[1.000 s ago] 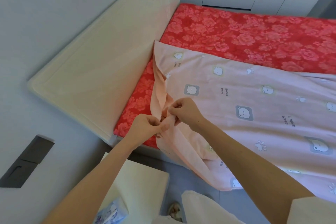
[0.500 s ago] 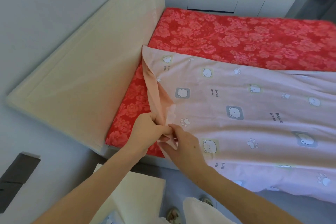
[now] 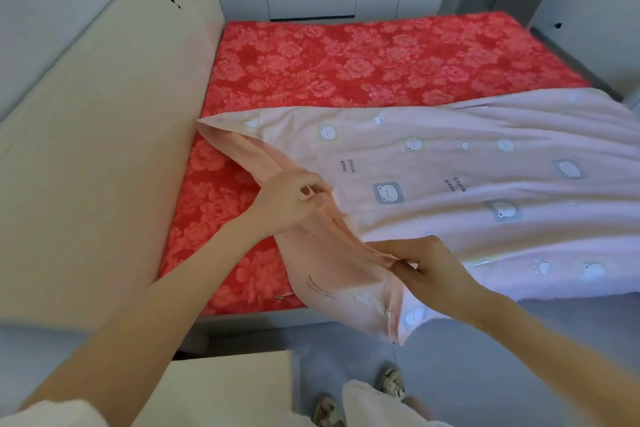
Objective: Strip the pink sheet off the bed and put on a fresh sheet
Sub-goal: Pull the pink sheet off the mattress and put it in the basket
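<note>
Both hands are on the hem of the pink sheet (image 3: 467, 184). My left hand (image 3: 291, 198) pinches the folded edge between thumb and curled fingers. My right hand (image 3: 426, 270) pinches the same edge nearer to me, and the fabric is drawn into a ridge between the two. Below my right hand a corner of the sheet hangs off the near side of the bed (image 3: 346, 62), over the floor (image 3: 485, 357). Beyond my left hand the edge tapers to a tip lying just beside the headboard (image 3: 104, 149).

The sheet's body spreads away to the right of my hands and runs out of view there, so I take its long axis to lie across the bed, left to right. The held hem cuts diagonally from the far tip back toward me. Red floral mattress covering lies bare to the left of my left hand and well beyond both hands.

I judge this to be the stripping step, partway through, with the sheet off the far half and this end loose. Next I would gather the hem along toward the right and draw the sheet off the near side, watching that the hanging corner does not drag under my feet. I see no fresh sheet.
</note>
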A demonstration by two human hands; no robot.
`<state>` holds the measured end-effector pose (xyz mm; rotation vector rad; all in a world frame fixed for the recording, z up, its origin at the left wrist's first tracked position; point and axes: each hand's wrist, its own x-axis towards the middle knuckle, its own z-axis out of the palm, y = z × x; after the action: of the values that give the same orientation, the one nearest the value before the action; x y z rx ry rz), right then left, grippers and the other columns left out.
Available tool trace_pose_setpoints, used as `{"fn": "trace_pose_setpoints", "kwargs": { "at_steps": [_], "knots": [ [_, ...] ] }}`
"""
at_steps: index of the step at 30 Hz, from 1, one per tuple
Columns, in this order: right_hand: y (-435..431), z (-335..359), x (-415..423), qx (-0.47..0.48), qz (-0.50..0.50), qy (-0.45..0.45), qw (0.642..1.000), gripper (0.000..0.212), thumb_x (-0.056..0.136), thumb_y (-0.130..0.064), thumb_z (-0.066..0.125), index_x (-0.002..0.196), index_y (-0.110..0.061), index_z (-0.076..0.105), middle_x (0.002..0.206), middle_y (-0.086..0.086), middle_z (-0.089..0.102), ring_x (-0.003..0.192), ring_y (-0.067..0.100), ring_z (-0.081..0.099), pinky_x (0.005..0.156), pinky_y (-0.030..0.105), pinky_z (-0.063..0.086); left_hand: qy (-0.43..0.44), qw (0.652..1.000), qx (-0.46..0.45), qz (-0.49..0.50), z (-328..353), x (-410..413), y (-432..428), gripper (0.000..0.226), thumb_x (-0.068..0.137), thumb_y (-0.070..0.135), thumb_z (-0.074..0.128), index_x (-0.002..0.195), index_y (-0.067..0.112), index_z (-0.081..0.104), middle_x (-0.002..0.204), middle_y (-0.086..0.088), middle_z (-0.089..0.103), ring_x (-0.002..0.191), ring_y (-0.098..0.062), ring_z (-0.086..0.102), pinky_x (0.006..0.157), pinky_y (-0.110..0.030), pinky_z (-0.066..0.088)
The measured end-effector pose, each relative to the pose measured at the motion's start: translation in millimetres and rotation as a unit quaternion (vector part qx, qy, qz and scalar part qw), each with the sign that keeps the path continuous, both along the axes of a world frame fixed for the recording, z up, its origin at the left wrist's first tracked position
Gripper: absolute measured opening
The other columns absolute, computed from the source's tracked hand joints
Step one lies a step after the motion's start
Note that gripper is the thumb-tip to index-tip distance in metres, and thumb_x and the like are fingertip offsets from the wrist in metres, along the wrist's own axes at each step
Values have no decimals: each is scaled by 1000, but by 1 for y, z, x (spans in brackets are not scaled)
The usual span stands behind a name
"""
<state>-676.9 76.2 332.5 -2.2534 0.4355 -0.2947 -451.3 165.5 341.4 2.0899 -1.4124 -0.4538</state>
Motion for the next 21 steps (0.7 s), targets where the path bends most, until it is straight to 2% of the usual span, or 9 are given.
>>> {"fn": "trace_pose_setpoints", "kwargs": {
  "at_steps": [2,4,7,9,13,16,18,19,21],
  "knots": [
    [-12,8,-19,-5,7,27,1000,46,80,-33,37,121,-46,54,96,-12,73,75,0,62,71,13,46,-19,994,21,-102,-4,-5,-31,23,86,7,61,106,15,71,112,2,67,103,-10,59,84,-15,40],
    [-25,14,-39,3,-1,46,999,47,81,-30,39,122,-39,59,101,-34,65,90,-7,63,76,7,45,-35,978,66,-194,-8,-17,-62,32,82,1,61,109,16,71,121,0,64,113,-13,55,95,-17,36],
    [-48,18,-65,28,-39,38,998,46,82,-13,43,120,-30,62,99,-41,61,92,-10,63,77,5,43,-52,948,159,-272,-22,-36,-104,36,78,4,61,106,26,71,117,7,65,111,-13,56,96,-32,41],
    [-63,18,-82,54,-72,27,996,43,83,-9,45,118,-28,63,98,-39,63,92,-14,61,77,4,42,-80,941,169,-282,-32,-46,-126,27,82,11,61,102,26,72,108,8,68,103,-13,59,91,-30,43],
    [-94,15,-113,102,-126,11,987,49,91,10,50,111,-33,64,101,-32,66,96,-12,61,82,5,41,-87,968,60,-226,-39,-61,-153,15,89,16,60,95,16,74,94,2,72,89,-17,63,81,-29,44],
    [-119,16,-132,159,-186,-15,970,37,93,0,54,105,-33,68,104,-21,70,99,-3,63,87,9,41,-78,975,-85,-189,-46,-64,-160,19,85,29,63,82,13,73,75,1,70,71,-15,62,68,-26,43],
    [-132,20,-140,187,-208,-38,959,29,93,-5,53,105,-27,68,105,-21,70,104,-5,61,86,6,41,-88,967,-130,-201,-52,-70,-163,20,84,36,60,79,18,67,69,3,67,64,-8,57,62,-19,41],
    [-137,23,-142,189,-218,-46,956,27,93,-7,53,106,-24,69,104,-20,70,104,-6,62,85,5,41,-89,962,-143,-216,-55,-74,-167,10,84,31,62,81,22,61,69,4,65,66,-7,54,62,-15,39],
    [-146,29,-145,198,-235,-58,950,24,92,-9,53,105,-22,69,100,-18,72,99,-5,64,82,6,42,-83,960,-149,-221,-55,-82,-176,21,85,16,64,83,28,47,71,6,60,70,-7,50,61,-12,34]
  ]
}}
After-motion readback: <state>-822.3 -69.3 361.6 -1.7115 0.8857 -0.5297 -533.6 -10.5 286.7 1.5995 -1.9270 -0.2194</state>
